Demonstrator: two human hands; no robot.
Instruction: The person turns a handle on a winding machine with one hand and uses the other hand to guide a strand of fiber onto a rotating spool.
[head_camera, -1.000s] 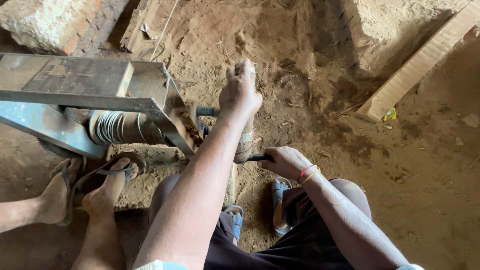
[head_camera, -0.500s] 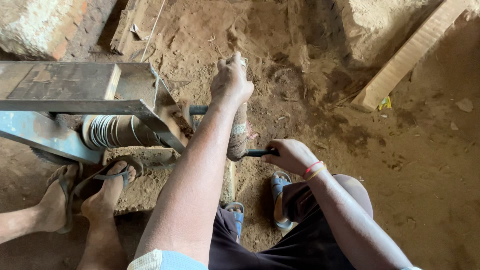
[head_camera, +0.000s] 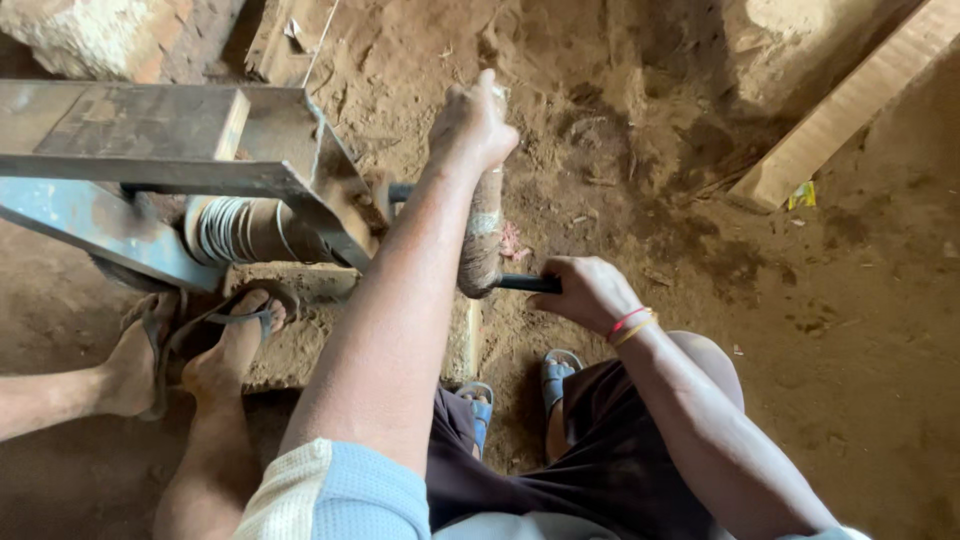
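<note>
One view only, head camera looking down. Half of the crank handle (head_camera: 484, 235) is hiding behind the left forearm, so its upper end is hard to make out. Left hand (head_camera: 472, 125) is clenching the top of that wrapped handle; right hand (head_camera: 585, 290) is gripping the dark metal bar (head_camera: 527, 284) at its lower end. Metal frame (head_camera: 190, 150) and wire spool (head_camera: 240, 228) are sitting just left, someone else's sandaled feet (head_camera: 190, 345) resting underneath on the dirt floor (head_camera: 850, 320).

two hands (head_camera: 475, 125) (gripping), four feet (head_camera: 235, 345), one plank (head_camera: 850, 105)
</note>
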